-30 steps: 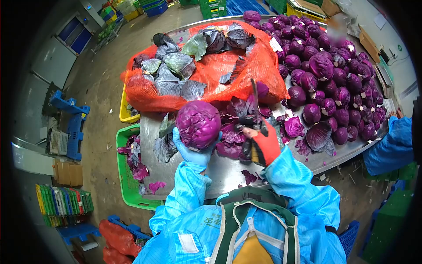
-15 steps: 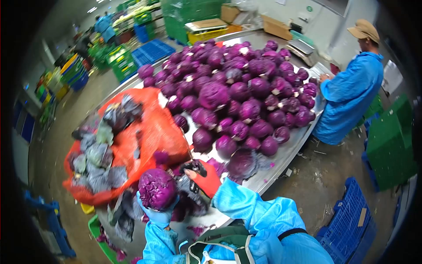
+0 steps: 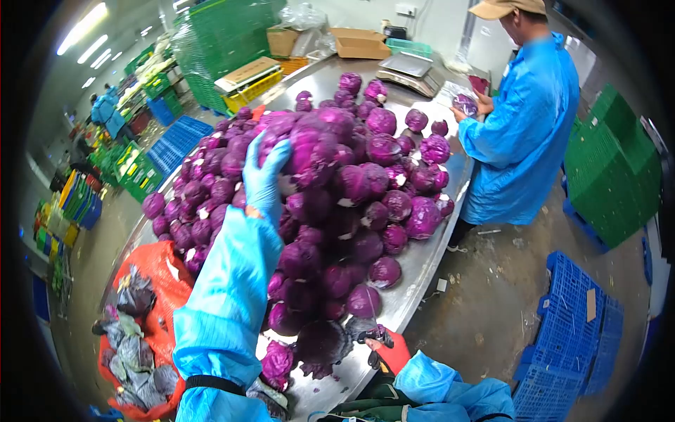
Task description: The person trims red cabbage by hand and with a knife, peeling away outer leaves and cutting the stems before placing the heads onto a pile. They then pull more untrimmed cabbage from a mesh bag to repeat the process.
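Note:
My left hand (image 3: 266, 172), in a light blue glove, reaches far out over the heap. Its fingers and thumb are curved against a large red cabbage (image 3: 309, 148), blurred and held at the top of the pile of red cabbages (image 3: 365, 179). Whether that cabbage touches those below cannot be made out. My right hand (image 3: 395, 353), in a red glove with dark fingertips, is low near the table edge, closed round a dark knife (image 3: 376, 340) whose blade hardly shows. Beside it lie a loose, cupped outer leaf (image 3: 320, 344) and a purple cabbage piece (image 3: 278, 364).
The metal table (image 3: 415, 281) carries the heap. An orange mesh sack (image 3: 169, 281) with discarded leaves (image 3: 137, 355) lies at left. A person in a blue gown (image 3: 520, 133) holds a cabbage at right, near a scale (image 3: 408, 70). Blue pallets (image 3: 566, 330) stand on the floor.
My left hand has carried a red cabbage from the near left, beside the sack, forward over the heap. My right hand stays low with the knife. The view has shifted.

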Available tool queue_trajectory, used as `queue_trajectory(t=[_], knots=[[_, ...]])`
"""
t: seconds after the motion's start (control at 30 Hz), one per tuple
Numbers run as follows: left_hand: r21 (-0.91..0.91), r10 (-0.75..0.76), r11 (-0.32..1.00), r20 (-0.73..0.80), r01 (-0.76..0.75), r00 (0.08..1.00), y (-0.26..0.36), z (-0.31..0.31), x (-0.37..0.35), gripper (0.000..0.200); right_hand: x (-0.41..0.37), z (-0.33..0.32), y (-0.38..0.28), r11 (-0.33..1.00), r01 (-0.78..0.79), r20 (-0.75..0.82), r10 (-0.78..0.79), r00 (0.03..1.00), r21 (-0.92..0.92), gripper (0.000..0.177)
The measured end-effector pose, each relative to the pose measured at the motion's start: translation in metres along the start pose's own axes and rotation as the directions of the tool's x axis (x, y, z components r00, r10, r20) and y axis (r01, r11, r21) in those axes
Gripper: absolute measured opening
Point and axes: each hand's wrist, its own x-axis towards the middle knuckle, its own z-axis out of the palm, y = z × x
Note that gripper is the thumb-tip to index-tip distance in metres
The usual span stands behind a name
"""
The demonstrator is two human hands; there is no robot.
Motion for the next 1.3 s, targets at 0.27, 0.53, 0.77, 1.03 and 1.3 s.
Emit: queue_trajectory(t=[0.27,0.53,0.77,1.03,1.3], knots=[[0.271,0.014,0.958,0.276,-0.091,0.961,-0.170,0.161,0.035,0.070,-0.001,-0.040,0.016,0.996,0.088,-0.118,-0.089,0.989,-0.011,0.027],[0.786,-0.004,0.402,0.514,-0.469,0.858,-0.272,0.215,0.049,0.077,-0.022,-0.082,0.032,0.998,0.056,-0.269,-0.057,0.962,-0.013,0.027],[0.768,-0.075,0.267,0.619,-0.582,0.782,-0.244,0.195,0.006,0.075,-0.032,-0.089,0.013,0.995,-0.059,-0.222,0.076,0.972,0.081,0.035],[0.602,0.058,0.631,0.592,-0.489,0.804,-0.055,-0.063,-0.216,0.029,-0.029,-0.043,-0.021,0.993,-0.005,0.063,0.013,0.998,-0.117,0.031],[0.958,-0.295,-0.287,-0.077,-0.011,0.952,0.004,-0.259,-0.507,0.058,-0.022,0.089,-0.003,0.947,0.140,0.385,-0.018,0.923,-0.289,0.031]])
